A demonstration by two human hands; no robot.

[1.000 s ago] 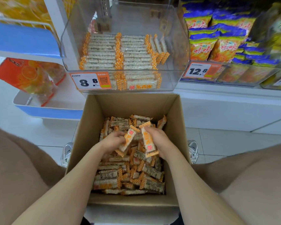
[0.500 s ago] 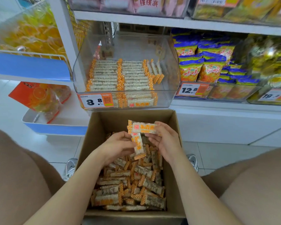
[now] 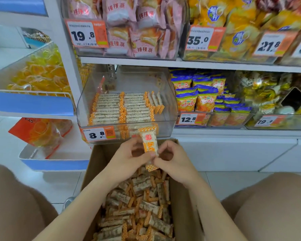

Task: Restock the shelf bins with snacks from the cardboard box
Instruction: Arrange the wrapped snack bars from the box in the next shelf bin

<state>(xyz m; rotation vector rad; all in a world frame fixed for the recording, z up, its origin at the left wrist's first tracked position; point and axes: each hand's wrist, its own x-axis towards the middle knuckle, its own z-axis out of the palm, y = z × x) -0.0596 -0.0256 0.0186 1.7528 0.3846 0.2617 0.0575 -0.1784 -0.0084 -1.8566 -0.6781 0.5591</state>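
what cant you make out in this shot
All head view:
- Whether a second bar sits behind the snack bar: the left hand and right hand pinching it cover that.
- Cardboard box floor: buried under loose bars; its near wall is cut off by the bottom edge.
- Fine print on the 8.8 price tag: too small.

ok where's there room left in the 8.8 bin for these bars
The two flat rows are packed tight. Bare floor in the clear bin: the right strip between the leaning bars and its right wall, and the back behind the rows.
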